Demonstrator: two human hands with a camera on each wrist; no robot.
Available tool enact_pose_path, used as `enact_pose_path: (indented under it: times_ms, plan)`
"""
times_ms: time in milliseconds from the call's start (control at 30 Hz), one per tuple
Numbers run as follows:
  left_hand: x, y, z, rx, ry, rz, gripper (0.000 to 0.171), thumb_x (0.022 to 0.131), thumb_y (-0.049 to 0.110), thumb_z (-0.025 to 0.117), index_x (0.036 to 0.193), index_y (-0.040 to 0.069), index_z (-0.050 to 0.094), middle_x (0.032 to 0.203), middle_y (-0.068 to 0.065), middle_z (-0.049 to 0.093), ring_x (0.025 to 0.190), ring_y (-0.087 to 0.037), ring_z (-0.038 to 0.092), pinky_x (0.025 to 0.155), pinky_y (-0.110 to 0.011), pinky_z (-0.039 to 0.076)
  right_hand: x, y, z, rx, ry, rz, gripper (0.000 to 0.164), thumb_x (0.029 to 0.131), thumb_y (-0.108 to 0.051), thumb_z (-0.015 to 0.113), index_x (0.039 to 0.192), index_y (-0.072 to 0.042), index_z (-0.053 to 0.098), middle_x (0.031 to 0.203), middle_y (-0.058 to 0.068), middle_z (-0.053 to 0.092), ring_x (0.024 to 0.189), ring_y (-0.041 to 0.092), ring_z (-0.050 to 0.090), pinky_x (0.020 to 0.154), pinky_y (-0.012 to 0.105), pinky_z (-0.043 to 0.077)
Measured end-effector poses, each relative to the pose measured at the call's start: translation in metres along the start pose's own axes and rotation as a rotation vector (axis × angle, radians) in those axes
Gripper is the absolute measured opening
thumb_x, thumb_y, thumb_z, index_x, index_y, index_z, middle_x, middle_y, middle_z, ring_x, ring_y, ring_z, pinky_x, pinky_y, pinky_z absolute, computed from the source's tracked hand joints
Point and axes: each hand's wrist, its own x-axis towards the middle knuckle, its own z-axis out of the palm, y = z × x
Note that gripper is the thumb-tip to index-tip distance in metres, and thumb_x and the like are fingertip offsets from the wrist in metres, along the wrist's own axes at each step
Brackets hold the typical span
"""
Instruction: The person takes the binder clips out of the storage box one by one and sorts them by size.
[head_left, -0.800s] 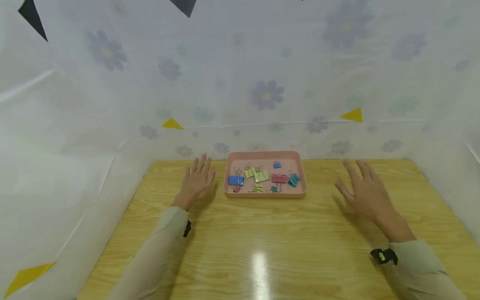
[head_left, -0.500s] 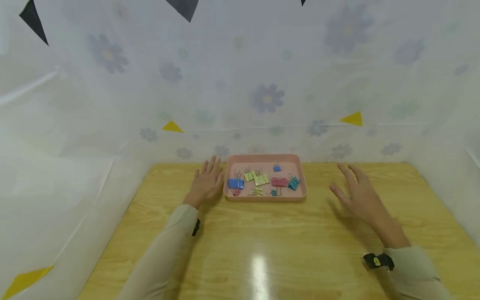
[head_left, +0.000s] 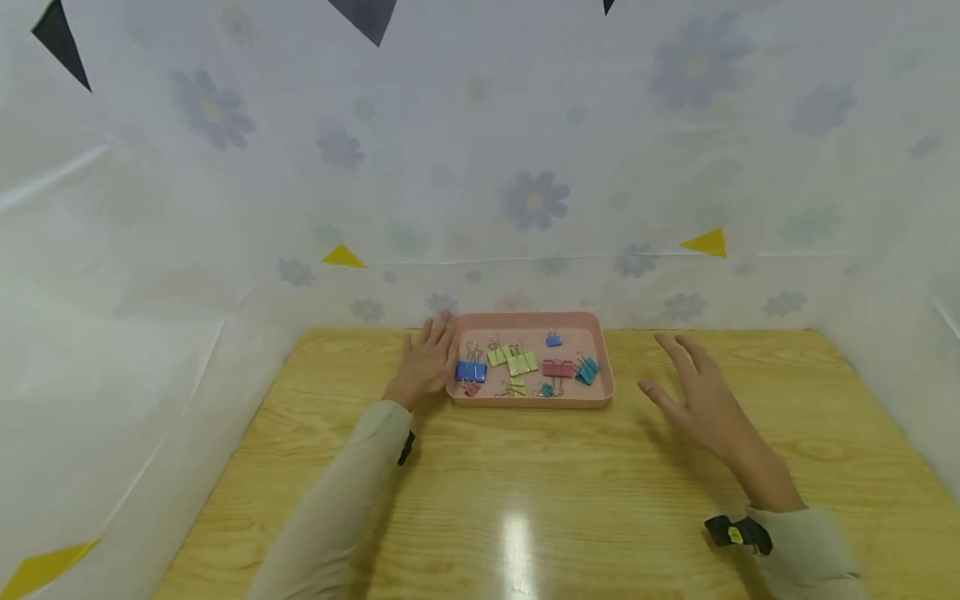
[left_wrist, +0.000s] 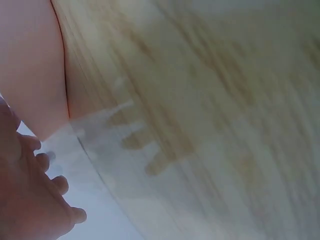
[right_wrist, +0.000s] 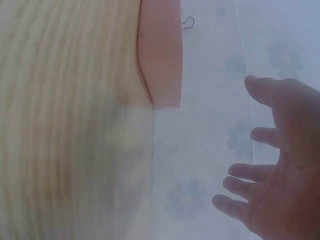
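Note:
A shallow pink tray [head_left: 531,402] stands at the back of the wooden table and holds several binder clips. Among them are a large blue clip [head_left: 471,372], a light green clip [head_left: 522,362], a red clip [head_left: 558,368], a teal clip [head_left: 587,371] and a small blue clip [head_left: 553,341]. My left hand [head_left: 426,363] lies along the tray's left side, fingers extended, right at the rim. To the right of the tray hovers my right hand [head_left: 703,407], fingers spread and relaxed with nothing in them, a short gap from the tray wall [right_wrist: 162,55].
The wood-grain table [head_left: 480,475] meets a flowered sheet [head_left: 480,167] behind the tray. Plain white sheeting [head_left: 112,358] rises on the left side. Yellow triangles [head_left: 705,242] and dark triangles [head_left: 63,46] mark the sheeting.
My left hand has moved right, up to the tray's left side. My right hand has moved left, closer to the tray. The clips keep their places in the tray.

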Motion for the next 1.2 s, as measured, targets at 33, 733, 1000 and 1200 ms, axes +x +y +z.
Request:
enact_pose_path:
  times_ms: [33,733,1000,1200]
  plan:
    - [0.0,0.001,0.0,0.003,0.0,-0.001,0.06,0.111,0.038,0.013,0.167,0.016,0.006,0.173,-0.001,-0.001,0.158,-0.03,-0.001,0.121,-0.065,0.001,-0.001,-0.001,0.001,0.006,-0.007,0.007,0.076,0.099,-0.029,0.07,0.16,-0.005,0.032,0.157,0.036,0.027,0.137,0.062,0.03,0.092,0.081,0.033]
    - [-0.033,0.013,0.005,-0.001,0.01,0.015,0.06,0.112,0.034,0.012,0.167,0.01,0.003,0.173,-0.004,0.005,0.157,-0.031,0.008,0.118,-0.071,0.004,0.017,-0.019,0.032,0.116,0.008,-0.02,0.072,0.094,-0.015,0.075,0.156,-0.006,0.04,0.15,0.026,0.04,0.134,0.049,0.041,0.097,0.073,0.038]
    - [-0.053,0.021,0.006,0.013,0.027,0.022,0.061,0.111,0.033,0.016,0.166,0.01,0.004,0.173,-0.004,0.006,0.157,-0.033,0.01,0.117,-0.072,0.006,0.019,-0.023,0.05,0.134,0.012,-0.168,0.069,0.084,-0.001,0.082,0.145,0.0,0.05,0.135,0.024,0.054,0.117,0.041,0.055,0.089,0.06,0.051]
    - [-0.065,0.025,0.007,0.033,0.023,0.02,0.06,0.112,0.035,0.017,0.167,0.012,0.004,0.172,-0.001,0.006,0.157,-0.031,0.011,0.118,-0.071,0.005,0.023,-0.028,0.064,0.149,-0.084,-0.204,0.066,0.083,-0.003,0.083,0.141,-0.002,0.053,0.13,0.021,0.057,0.11,0.038,0.061,0.079,0.052,0.055]
